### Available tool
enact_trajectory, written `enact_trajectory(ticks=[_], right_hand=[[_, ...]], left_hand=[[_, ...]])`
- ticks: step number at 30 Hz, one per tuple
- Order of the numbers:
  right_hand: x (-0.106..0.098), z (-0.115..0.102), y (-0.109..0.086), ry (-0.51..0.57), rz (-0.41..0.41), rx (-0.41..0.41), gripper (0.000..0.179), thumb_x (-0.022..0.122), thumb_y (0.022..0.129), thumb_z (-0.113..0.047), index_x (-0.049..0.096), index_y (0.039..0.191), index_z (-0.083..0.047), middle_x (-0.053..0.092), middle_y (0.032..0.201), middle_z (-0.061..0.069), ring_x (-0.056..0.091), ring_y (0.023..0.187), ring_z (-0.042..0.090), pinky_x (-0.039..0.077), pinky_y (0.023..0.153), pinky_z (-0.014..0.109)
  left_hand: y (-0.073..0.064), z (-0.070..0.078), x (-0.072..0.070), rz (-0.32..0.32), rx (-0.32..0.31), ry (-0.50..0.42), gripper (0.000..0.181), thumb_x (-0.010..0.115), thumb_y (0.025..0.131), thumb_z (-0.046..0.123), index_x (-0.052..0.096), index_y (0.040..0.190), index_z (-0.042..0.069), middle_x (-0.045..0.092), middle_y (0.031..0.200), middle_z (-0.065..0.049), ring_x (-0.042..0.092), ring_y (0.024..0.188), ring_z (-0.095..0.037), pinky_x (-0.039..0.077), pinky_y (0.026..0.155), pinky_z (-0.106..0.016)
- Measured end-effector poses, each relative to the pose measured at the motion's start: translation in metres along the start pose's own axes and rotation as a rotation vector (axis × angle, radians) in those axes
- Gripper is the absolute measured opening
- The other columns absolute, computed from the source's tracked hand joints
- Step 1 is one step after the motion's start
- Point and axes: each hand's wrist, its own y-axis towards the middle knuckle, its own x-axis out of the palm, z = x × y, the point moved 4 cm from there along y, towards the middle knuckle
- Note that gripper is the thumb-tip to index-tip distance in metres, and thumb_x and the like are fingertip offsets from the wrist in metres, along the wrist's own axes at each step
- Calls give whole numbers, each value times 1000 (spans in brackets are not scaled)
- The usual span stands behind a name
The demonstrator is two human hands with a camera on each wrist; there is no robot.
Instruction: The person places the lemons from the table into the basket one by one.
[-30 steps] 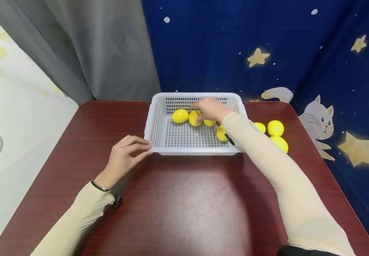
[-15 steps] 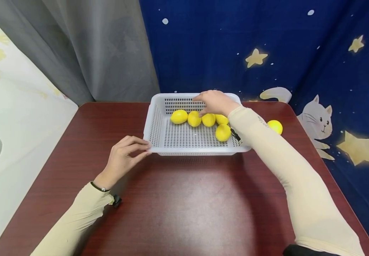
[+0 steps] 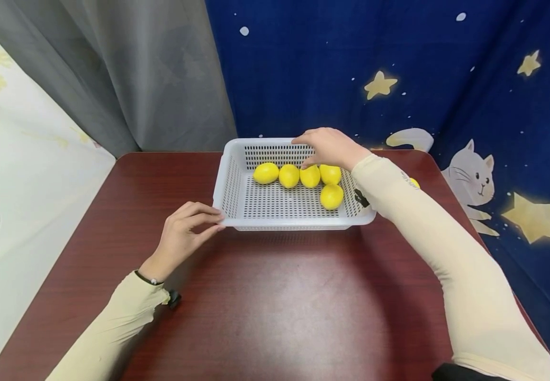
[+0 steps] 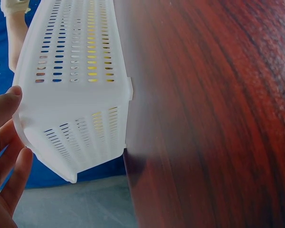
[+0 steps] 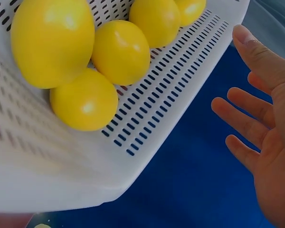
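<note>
A white perforated plastic basket (image 3: 298, 223) stands toward the back of the table, with several yellow lemons (image 3: 266, 173) along its far and right side. My left hand (image 3: 184, 230) pinches the basket's near left corner; in the left wrist view the thumb (image 4: 8, 102) lies on the rim and other fingers are beneath it. My right hand (image 3: 329, 145) is over the basket's back right rim, fingers spread and holding nothing. In the right wrist view that hand (image 5: 270, 118) is apart from the lemons (image 5: 121, 52) in the basket.
Another lemon (image 3: 414, 182) on the table to the basket's right shows only partly past the right sleeve (image 3: 417, 222). The dark red wooden table (image 3: 279, 296) extends in front of the basket. Grey and blue curtains (image 3: 298, 69) hang behind its back edge.
My right hand has risen from the lemons and shifted back and right. Its forearm now covers most of the lemons on the table at right. The left hand keeps its place on the basket.
</note>
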Motion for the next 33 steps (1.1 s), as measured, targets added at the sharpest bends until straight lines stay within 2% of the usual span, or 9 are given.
enact_trajectory(ticks=[16, 28, 33], right_hand=[[-7, 25, -39, 1, 15, 48, 70, 76, 86, -40, 48, 147, -22, 51, 151, 8, 46, 140, 31, 35, 116, 56], [-14, 32, -69, -3, 51, 52, 67, 75, 88, -37, 48, 147, -20, 51, 150, 8, 48, 138, 32, 37, 114, 56], [-15, 35, -80, 10, 70, 51, 69, 73, 87, -43, 48, 147, -21, 50, 150, 9, 48, 137, 32, 39, 113, 56]], left_hand=[[0, 1, 0, 2, 1, -7, 30, 89, 67, 4, 80, 94, 11, 75, 97, 0, 64, 89, -16, 46, 82, -16], [0, 0, 0, 7, 6, -8, 29, 90, 67, 5, 80, 94, 11, 75, 96, 0, 64, 89, -16, 46, 82, -16], [-1, 0, 0, 5, 5, -9, 29, 89, 67, 5, 80, 94, 11, 75, 97, -1, 64, 89, -16, 46, 82, -16]])
